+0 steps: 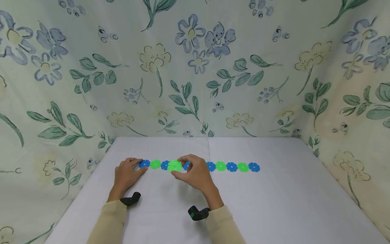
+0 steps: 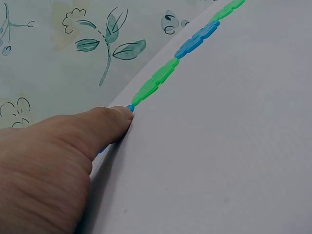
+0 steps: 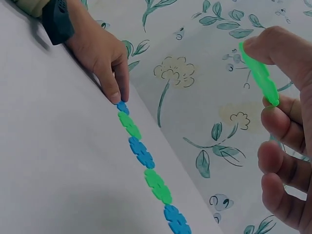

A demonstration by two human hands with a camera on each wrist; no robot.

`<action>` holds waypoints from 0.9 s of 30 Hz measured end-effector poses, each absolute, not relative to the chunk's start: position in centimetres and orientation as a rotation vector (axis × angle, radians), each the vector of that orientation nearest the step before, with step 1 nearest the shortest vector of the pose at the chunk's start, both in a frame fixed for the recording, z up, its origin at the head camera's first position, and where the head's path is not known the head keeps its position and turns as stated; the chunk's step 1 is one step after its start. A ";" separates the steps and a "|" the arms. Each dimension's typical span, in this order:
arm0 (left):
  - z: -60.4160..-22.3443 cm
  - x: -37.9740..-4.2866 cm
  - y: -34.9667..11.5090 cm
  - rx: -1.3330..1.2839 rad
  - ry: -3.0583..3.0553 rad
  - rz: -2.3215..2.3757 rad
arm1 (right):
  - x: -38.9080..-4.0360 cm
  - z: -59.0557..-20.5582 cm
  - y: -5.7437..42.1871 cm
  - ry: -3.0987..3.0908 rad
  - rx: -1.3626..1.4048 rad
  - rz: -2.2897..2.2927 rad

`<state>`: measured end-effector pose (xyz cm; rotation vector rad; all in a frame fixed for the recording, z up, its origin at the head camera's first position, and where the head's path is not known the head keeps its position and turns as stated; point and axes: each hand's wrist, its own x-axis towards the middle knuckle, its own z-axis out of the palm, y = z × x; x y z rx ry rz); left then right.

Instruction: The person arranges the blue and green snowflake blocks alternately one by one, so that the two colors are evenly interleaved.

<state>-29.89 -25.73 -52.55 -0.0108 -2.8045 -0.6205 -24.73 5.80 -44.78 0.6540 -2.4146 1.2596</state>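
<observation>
Blue and green notched plastic discs lie in an alternating row, edge to edge, across the white table. My left hand (image 1: 126, 174) is at the row's left end, pinching the leftmost blue disc (image 1: 144, 163) between thumb and fingers. In the left wrist view the thumb covers most of that disc. My right hand (image 1: 195, 173) holds up a green disc (image 3: 261, 75) by its edges between thumb and index finger. The other fingers of this hand are curled and hold nothing. From the head view, the held green disc overlaps the middle-left part of the row, and the hand hides some discs.
The white table (image 1: 274, 203) has a seam running back from the row. Right of my right hand the row goes on to a last blue disc (image 1: 254, 167). Flower-printed cloth (image 1: 195, 101) hangs behind the table and at both sides.
</observation>
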 end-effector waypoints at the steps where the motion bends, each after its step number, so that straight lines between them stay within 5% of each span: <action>1: -52.5 -29.9 -25.7 -0.013 -2.807 -0.619 | -24.8 -44.5 6.1 -2.418 0.641 1.257; 27: -52.9 -30.0 -26.2 -0.056 -2.788 -0.634 | -25.7 -44.4 14.2 -2.242 0.425 1.048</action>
